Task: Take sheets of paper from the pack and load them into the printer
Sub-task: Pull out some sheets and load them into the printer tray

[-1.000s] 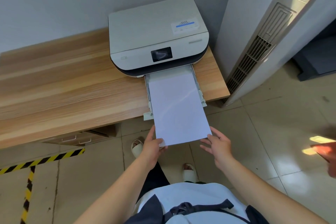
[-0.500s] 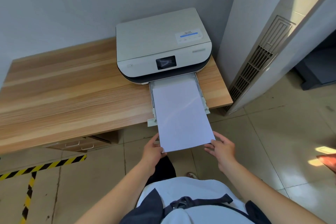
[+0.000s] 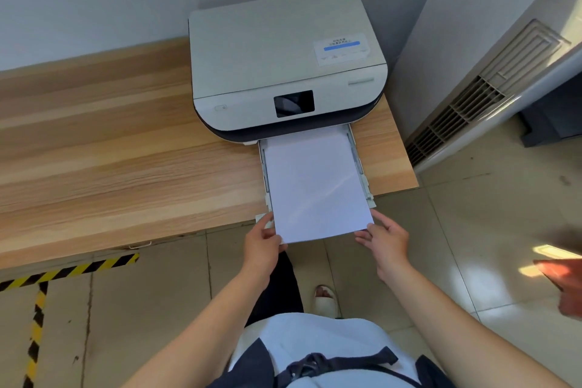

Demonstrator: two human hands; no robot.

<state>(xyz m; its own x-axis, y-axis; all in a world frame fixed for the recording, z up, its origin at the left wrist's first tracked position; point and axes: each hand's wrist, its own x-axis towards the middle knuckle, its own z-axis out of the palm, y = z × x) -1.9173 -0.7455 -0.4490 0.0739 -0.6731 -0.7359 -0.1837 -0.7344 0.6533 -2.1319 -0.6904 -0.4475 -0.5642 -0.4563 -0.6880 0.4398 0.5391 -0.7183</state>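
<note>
The white flat-topped printer with a dark base (image 3: 277,50) carries a pale sticker with a blue bar (image 3: 341,48) on its lid; the print on it is too small to read; a small dark screen (image 3: 293,103) sits on the front. The white paper sheets (image 3: 315,186) lie in the pulled-out grey tray (image 3: 362,173), their near edge overhanging the tray and the edge of the light wooden desk (image 3: 110,151). The left hand (image 3: 261,242) pinches the near-left corner; the right hand (image 3: 385,241) pinches the near-right corner. Bare desk stretches left of the printer; a white louvred cabinet (image 3: 472,98) stands near on the right.
</note>
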